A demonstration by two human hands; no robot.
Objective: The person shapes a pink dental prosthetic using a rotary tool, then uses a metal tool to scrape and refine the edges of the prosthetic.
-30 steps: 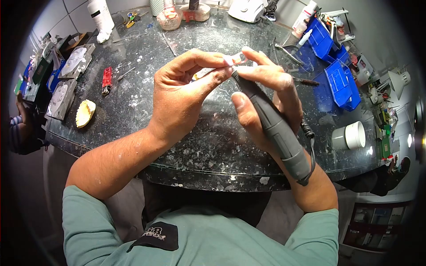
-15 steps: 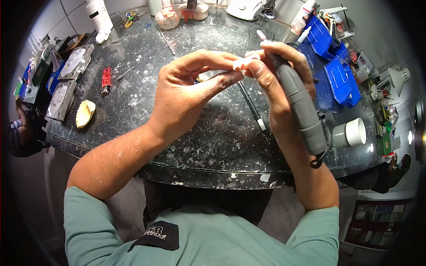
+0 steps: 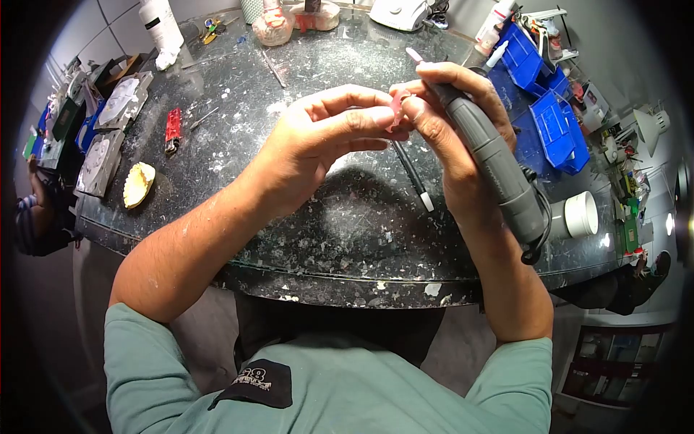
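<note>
Between the fingertips of my left hand is a small pink piece, held at its left side. My right hand is wrapped round a dark grey rotary tool, whose pinkish tip points up and to the left. The thumb and fingertips of my right hand also meet the pink piece. Below the hands, a black pen-like stick with a white end lies on the dark, speckled table.
At the left lie a yellowish dental cast and a red tool. Blue trays and a white jar stand at the right. Bottles and a white device line the back. Another person is at the far left.
The pink piece has been turned between my fingers, and my left fingers have shifted round it. My right hand and the rotary tool have tilted slightly, with the tool's lower end moving right.
</note>
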